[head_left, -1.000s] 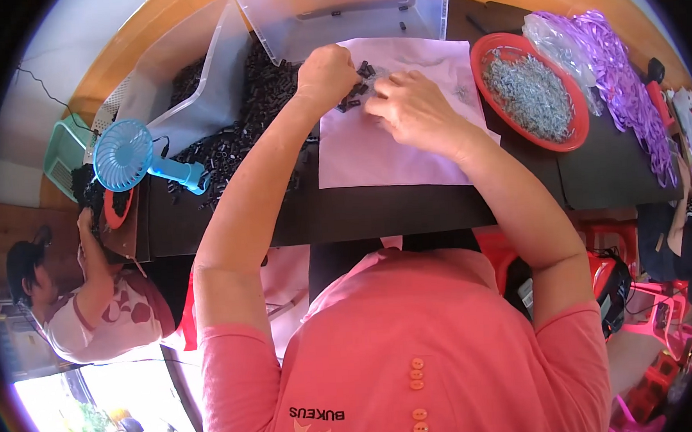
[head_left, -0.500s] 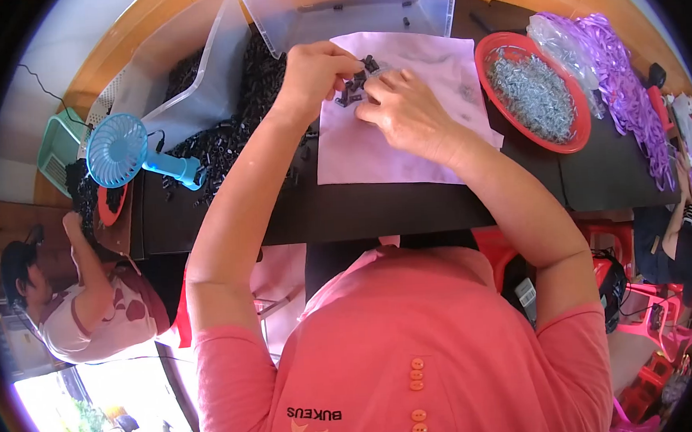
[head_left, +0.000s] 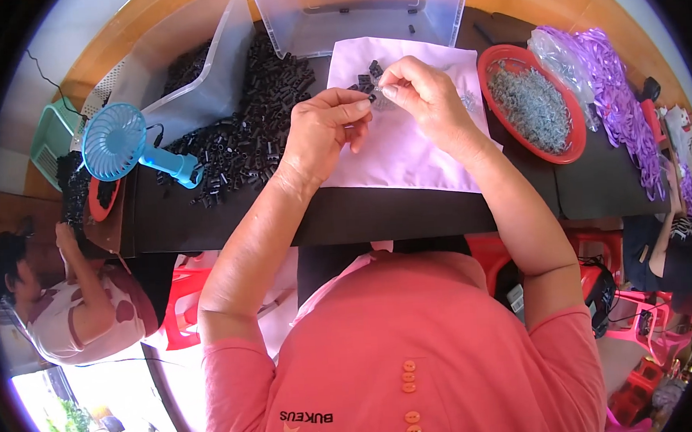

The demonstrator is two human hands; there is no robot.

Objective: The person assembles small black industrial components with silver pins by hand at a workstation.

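Note:
My left hand (head_left: pixel 322 131) pinches a small black plastic piece (head_left: pixel 372 97) between thumb and forefinger, over a pink cloth (head_left: pixel 418 169). Close beside it, the thumb and forefinger of my right hand (head_left: pixel 434 106) are pressed together on a tiny clear piece (head_left: pixel 381 88), too small to make out fully. The two fingertips nearly meet. Just beyond them, several more black pieces (head_left: pixel 365 82) lie on the cloth, and some small clear pieces (head_left: pixel 469 101) rest to the right of my right hand.
Left of the cloth spreads a heap of black pieces (head_left: pixel 276 83) by a tipped clear bin (head_left: pixel 198 91) and a blue fan (head_left: pixel 115 142). Rightward are a red basin (head_left: pixel 575 145) of clear pieces and purple straps (head_left: pixel 617 84). Another clear bin (head_left: pixel 368 31) stands behind. A co-worker (head_left: pixel 93 315) sits left.
Both hands have come up off the black pieces on the cloth. My left hand has moved nearer and now holds one black piece; my right has risen slightly, pinching a tiny clear piece.

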